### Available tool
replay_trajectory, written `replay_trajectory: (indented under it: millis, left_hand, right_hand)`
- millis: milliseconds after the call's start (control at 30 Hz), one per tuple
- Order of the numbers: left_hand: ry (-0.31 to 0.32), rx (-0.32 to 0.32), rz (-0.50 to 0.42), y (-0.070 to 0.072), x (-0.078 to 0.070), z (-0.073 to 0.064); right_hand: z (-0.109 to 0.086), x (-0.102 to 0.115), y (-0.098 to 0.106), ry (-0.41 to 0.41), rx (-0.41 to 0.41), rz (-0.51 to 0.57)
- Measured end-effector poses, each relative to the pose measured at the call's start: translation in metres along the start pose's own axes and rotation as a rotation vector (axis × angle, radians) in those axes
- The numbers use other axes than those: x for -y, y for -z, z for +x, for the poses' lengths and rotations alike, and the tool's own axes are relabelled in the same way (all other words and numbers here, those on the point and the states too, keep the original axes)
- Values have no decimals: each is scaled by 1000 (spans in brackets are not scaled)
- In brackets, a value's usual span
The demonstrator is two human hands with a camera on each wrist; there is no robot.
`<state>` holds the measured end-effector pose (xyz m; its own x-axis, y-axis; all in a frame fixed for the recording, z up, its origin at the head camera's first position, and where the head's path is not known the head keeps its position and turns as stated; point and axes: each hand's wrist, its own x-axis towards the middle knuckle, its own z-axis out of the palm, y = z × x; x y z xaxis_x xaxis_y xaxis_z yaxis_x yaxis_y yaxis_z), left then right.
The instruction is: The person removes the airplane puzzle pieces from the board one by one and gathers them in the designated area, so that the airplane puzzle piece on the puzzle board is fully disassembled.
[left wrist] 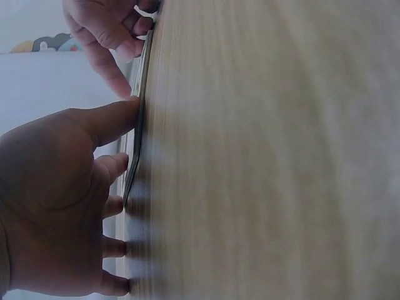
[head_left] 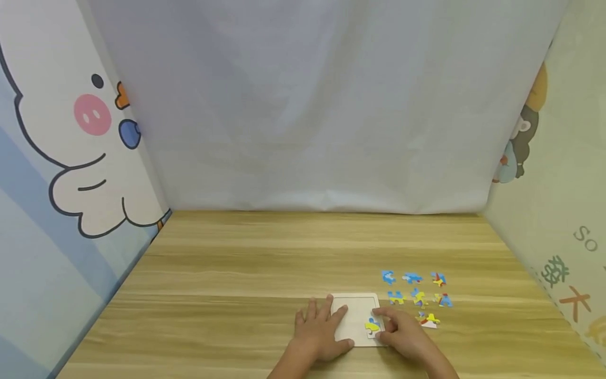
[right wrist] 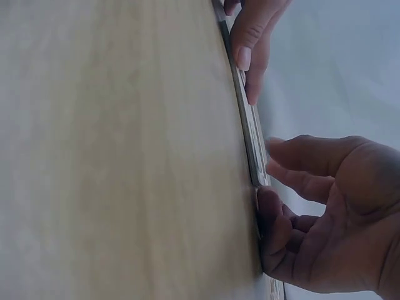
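Observation:
A square, pale wooden puzzle tray (head_left: 351, 316) with a raised rim lies on the table near the front. One jigsaw piece (head_left: 372, 327), yellow, blue and white, lies in its lower right corner. My left hand (head_left: 319, 330) is spread over the tray's left side, fingertips on its rim and thumb at the front edge. At the right side is my right hand (head_left: 404, 332). Its forefinger and thumb stand apart, one tip above the piece and the other at its lower edge. The right hand's other fingers are curled beside the tray's edge in the right wrist view.
Several loose jigsaw pieces (head_left: 418, 296) in blue, yellow, red and white lie in rough rows right of the tray, the lowest one (head_left: 430, 320) close behind the right hand. A pale curtain (head_left: 326, 131) hangs at the back of the wooden table (head_left: 227, 295), with printed walls at both sides.

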<state>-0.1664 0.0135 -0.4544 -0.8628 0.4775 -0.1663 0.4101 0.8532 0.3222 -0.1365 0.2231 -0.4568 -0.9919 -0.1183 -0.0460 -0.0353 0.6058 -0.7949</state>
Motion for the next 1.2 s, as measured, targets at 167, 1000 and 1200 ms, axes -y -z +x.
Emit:
replay_trajectory:
  millis: [167, 1000, 1200]
  left_hand:
    - [2, 4, 0, 0, 0, 0]
    - [4, -12, 5, 0, 1, 3]
    - [6, 7, -7, 0, 1, 1]
  right_hand:
    - [1, 2, -2, 9, -10, -70]
    - [12, 10, 2, 87, 11, -126]
    - [15, 11, 13, 157, 149, -47]
